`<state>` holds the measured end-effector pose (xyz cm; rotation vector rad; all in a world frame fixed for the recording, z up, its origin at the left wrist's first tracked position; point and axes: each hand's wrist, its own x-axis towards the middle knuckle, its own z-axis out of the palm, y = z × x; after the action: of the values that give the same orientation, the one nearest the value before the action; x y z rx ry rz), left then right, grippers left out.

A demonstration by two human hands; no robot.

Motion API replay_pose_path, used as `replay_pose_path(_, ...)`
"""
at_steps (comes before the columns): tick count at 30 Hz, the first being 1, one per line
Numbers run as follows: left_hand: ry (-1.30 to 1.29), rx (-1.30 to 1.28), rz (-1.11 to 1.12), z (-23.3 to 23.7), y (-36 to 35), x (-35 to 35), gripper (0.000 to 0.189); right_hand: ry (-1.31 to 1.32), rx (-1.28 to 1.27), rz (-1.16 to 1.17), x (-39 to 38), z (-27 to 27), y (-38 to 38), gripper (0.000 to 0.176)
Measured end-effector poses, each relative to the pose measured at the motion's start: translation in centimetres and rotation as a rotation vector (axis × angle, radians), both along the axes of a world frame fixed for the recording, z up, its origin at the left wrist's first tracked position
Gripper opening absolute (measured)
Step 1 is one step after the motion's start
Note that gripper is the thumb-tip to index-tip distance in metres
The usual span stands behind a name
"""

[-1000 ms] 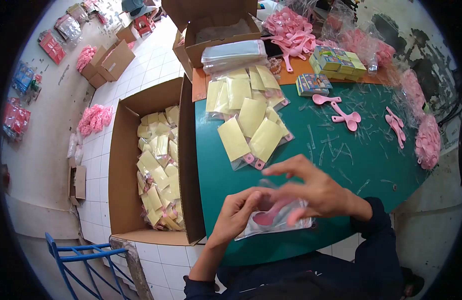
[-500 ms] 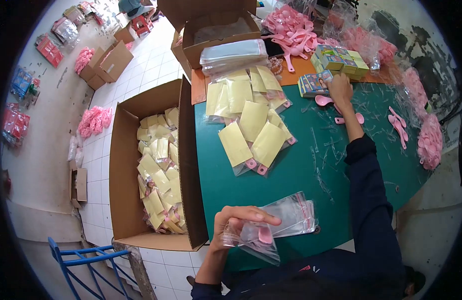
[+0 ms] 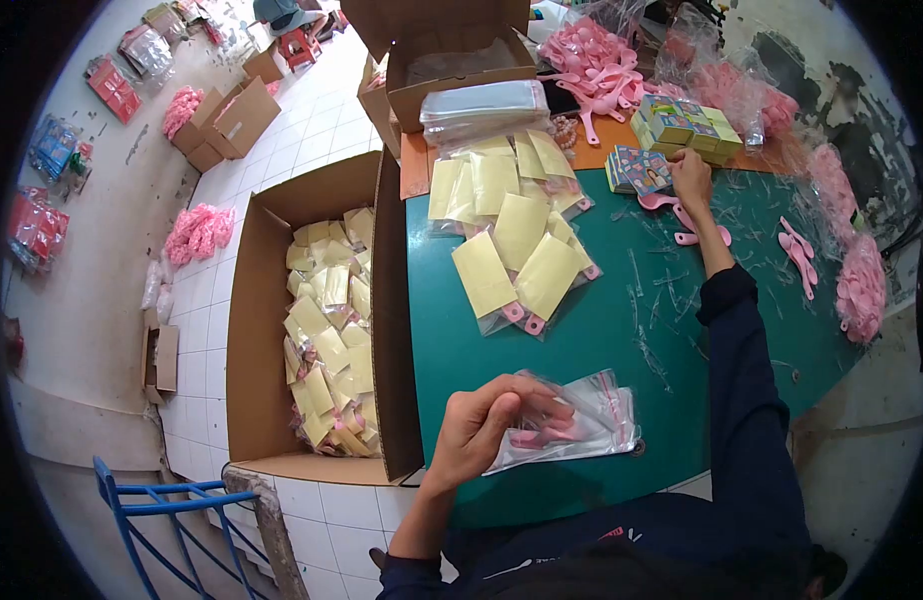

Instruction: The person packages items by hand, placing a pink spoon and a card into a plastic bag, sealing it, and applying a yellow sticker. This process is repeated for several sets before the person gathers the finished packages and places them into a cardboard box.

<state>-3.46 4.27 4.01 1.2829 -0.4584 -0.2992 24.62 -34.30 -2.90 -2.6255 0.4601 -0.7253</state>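
Observation:
My left hand (image 3: 472,430) is closed on a clear plastic bag at the near edge of the green table (image 3: 582,340). Inside that bag shows a pink spoon (image 3: 532,438), partly behind my fingers. Under it lies a stack of clear bags (image 3: 614,410). Across the table, my right hand (image 3: 694,185) pinches the edge of a printed card (image 3: 646,172) at the small card stack. Just below that hand lie pink spoons (image 3: 686,239), some partly covered by my wrist.
Filled bags with yellow cards (image 3: 519,230) lie at the table's left. Beside it stands a large cardboard box (image 3: 254,330) of similar packs. Card bundles (image 3: 672,125), a pink spoon pile (image 3: 592,55) and a bag stack (image 3: 482,110) sit at the back. Another person (image 3: 282,15) is far off.
My left hand has turned, and the bag with the spoon now lies over the bag stack. My right hand has drawn a card partly off its stack. The whole view has shifted slightly.

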Motion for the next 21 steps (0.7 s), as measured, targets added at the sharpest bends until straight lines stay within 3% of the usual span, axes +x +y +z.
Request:
replay_pose_path(4,0.124,0.040,0.009,1.0,0.2,-0.5,0.034,-0.111,-0.084,0.190,0.5,-0.7,-1.7,0.022)
replay_pose_path(8,0.346,-0.046,-0.018,-0.5,0.5,-0.6,0.036,0.034,0.429,0.605,-9.1,8.2,6.6,0.019)
replay_pose_path(11,0.355,-0.022,-0.023,-1.1,0.2,-0.7,0.037,0.151,0.790,0.908,-18.1,13.3,11.7,0.014)
replay_pose_path(16,0.301,0.015,-0.017,-0.4,-0.2,-0.9,0.036,0.332,0.745,0.936,-25.1,16.1,13.6,0.008)
replay_pose_path(21,0.187,0.099,-0.042,0.2,-0.9,-1.5,0.035,0.165,0.562,0.895,-27.3,16.5,14.3,0.007)
